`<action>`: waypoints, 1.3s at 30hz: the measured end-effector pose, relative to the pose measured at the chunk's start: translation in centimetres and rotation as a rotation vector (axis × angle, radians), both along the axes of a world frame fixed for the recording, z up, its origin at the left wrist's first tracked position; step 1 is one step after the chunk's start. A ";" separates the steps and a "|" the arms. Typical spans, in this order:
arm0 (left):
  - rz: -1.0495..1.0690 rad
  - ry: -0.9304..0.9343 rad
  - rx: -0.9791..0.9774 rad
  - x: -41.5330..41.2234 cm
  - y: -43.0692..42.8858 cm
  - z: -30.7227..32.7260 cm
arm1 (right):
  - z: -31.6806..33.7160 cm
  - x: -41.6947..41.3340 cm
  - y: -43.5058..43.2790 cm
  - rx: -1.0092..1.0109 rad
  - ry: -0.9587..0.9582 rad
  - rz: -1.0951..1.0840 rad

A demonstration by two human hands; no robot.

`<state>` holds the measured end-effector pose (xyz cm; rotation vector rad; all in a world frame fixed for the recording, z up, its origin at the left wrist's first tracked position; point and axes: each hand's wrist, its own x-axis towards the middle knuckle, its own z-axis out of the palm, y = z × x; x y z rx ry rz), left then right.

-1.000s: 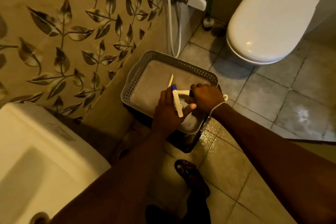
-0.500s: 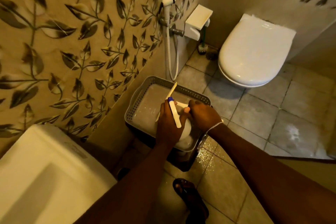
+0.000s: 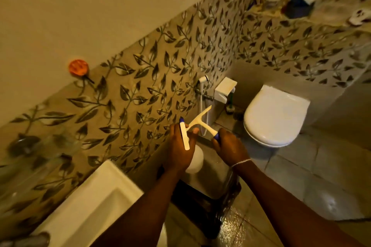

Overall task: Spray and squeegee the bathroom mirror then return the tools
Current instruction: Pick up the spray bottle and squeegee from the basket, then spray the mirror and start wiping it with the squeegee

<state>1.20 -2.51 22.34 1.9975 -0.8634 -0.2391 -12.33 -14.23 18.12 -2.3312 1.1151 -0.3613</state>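
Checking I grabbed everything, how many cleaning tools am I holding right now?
2: a white spray bottle in the left hand, and a squeegee held by the right hand.

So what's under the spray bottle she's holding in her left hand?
Below the white spray bottle held by the left hand is the grey tray on a dark stand. The hands and forearms cover most of the tray, so its contents can't be seen.

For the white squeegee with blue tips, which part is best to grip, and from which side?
Grip the white squeegee by its narrow blue-tipped handle, from below on the toilet side, as the right hand does. The T-shape leaves the blade bar free; the left hand holds a spray bottle.
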 end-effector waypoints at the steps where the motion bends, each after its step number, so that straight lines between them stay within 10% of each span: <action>1: 0.005 -0.024 -0.025 0.4 0.5 1.6 | 1.5 0.2 0.4 -0.015 -0.022 -0.013; 27: 0.339 -0.386 -0.601 9.6 17.6 35.8 | 38.8 10.2 13.3 -0.352 -0.763 0.130; 39: 0.617 -0.553 -0.787 14.7 33.2 44.5 | 48.3 19.4 26.1 -0.161 -1.118 0.425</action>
